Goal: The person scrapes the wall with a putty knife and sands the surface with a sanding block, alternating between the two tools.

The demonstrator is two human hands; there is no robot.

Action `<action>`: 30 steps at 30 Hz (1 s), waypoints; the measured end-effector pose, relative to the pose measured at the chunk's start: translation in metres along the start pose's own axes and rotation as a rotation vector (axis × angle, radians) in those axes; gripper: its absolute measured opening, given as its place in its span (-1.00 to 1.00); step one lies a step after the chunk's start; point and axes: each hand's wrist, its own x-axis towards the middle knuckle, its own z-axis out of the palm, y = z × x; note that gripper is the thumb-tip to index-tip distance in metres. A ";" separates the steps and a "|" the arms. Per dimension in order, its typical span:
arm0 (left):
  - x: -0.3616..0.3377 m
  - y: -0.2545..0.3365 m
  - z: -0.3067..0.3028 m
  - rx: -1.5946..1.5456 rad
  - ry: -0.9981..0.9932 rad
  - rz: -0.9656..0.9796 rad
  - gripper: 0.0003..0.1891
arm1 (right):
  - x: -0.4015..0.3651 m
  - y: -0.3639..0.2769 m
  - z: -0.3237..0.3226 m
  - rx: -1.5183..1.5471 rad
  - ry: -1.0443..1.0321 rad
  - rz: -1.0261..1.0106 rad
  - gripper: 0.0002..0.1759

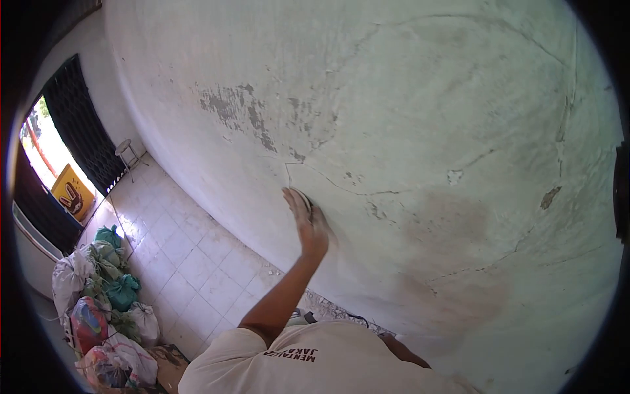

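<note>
My left hand (pixel 307 223) is pressed to the pale, worn wall (pixel 420 118), its fingers pointing up and the thumb to the right. A thin, curved edge shows between thumb and fingers, so the hand seems to grip a small flat thing whose kind I cannot make out. Just above it, a crack runs up and then right, below grey patches of flaked paint (pixel 246 111). Only part of my right arm (pixel 405 351) shows beside my shirt; its hand is out of sight.
Filled plastic bags and sacks (pixel 108 295) are piled on the tiled floor (pixel 177 256) at left. A stool (pixel 126 152) stands near the dark folding gate (pixel 82 125), with a yellow sign (pixel 72 194) in its opening. Rubble (pixel 341 314) lies along the wall's foot.
</note>
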 end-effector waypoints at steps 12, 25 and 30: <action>0.130 -0.091 -0.079 -0.063 0.176 -0.083 -0.38 | 0.001 -0.040 0.056 0.071 0.060 0.033 -0.69; 0.133 -0.113 -0.086 -0.060 0.120 -0.095 -0.26 | -0.014 -0.081 0.090 0.062 0.104 -0.022 -0.69; 0.181 -0.129 -0.112 -0.134 0.183 -0.131 -0.30 | -0.015 -0.085 0.097 0.045 0.130 -0.036 -0.69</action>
